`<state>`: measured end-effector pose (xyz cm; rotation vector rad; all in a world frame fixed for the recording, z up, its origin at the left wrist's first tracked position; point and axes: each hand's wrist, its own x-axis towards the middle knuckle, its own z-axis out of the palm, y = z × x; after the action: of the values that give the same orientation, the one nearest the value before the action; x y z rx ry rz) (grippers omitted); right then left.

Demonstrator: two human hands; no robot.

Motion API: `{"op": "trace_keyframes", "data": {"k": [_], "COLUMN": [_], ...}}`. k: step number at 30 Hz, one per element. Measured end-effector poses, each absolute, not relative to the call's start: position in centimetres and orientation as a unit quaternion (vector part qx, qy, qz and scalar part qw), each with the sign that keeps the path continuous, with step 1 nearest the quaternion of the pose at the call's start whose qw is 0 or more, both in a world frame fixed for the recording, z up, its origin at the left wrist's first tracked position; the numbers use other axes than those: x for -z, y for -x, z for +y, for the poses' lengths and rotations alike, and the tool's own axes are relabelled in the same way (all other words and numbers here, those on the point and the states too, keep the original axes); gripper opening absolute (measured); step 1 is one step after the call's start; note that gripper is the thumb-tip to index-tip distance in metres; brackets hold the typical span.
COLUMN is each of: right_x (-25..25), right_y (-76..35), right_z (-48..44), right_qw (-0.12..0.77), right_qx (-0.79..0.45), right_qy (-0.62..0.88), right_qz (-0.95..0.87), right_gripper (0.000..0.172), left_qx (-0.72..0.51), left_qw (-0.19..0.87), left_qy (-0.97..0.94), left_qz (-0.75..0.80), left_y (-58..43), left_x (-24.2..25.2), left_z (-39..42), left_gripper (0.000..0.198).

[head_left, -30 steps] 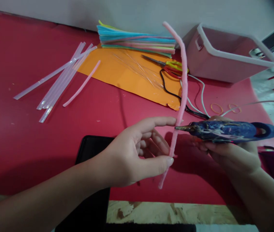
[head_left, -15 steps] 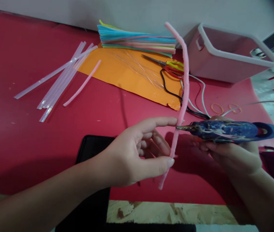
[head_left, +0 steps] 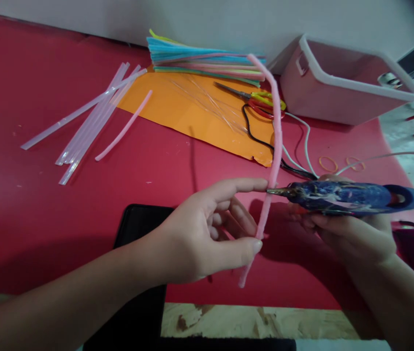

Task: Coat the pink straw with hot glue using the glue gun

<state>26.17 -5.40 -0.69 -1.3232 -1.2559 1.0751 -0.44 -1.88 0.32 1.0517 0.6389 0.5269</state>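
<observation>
My left hand (head_left: 207, 234) holds a long pink pipe cleaner (head_left: 277, 131) between thumb and fingers. The pipe cleaner stands roughly upright in the view, its top end bent to the left. In my right hand (head_left: 356, 239) is a blue hot glue gun (head_left: 342, 197), its body smeared with dried glue. The gun's metal nozzle (head_left: 278, 192) points left and meets the pipe cleaner just beside my left index fingertip. My right fingers are partly hidden beneath the gun.
Behind lie a pipe cleaner bundle (head_left: 199, 56), an orange envelope (head_left: 178, 107) and scissors (head_left: 251, 97). Left are glue sticks (head_left: 86, 122) and a short pink pipe cleaner (head_left: 124, 126). A pink bin (head_left: 324, 92), rubber bands (head_left: 328, 164), cords (head_left: 307, 146) and a black device (head_left: 137, 229) surround my hands.
The pipe cleaner's top end has dipped lower and slightly left. The glue gun has hardly moved, its nozzle still at the pipe cleaner, and both hands keep their grip.
</observation>
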Motion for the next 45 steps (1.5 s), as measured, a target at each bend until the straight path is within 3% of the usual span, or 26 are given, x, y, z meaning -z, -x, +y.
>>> {"op": "trace_keyframes", "data": {"k": [15, 31, 45], "right_x": [1.7, 1.7, 1.8], "right_y": [-27.6, -27.5, -27.8], "right_z": [-6.1, -5.9, -5.9], "right_qw": [0.417, 0.411, 0.41], "right_qx": [-0.429, -0.433, -0.43], "right_qy": [0.523, 0.524, 0.54], "right_qz": [-0.607, -0.608, -0.596], "right_gripper": [0.021, 0.027, 0.014], "left_qx": [-0.307, -0.308, -0.281], "left_qw": [0.781, 0.793, 0.795], "left_qy": [-0.447, -0.446, -0.461], "left_qz": [0.308, 0.279, 0.276], "left_y": [0.4, 0.5, 0.6], "left_x": [0.5, 0.6, 0.5], "left_z": [-1.7, -1.8, -1.9], "left_gripper": [0.064, 0.063, 0.062]}}
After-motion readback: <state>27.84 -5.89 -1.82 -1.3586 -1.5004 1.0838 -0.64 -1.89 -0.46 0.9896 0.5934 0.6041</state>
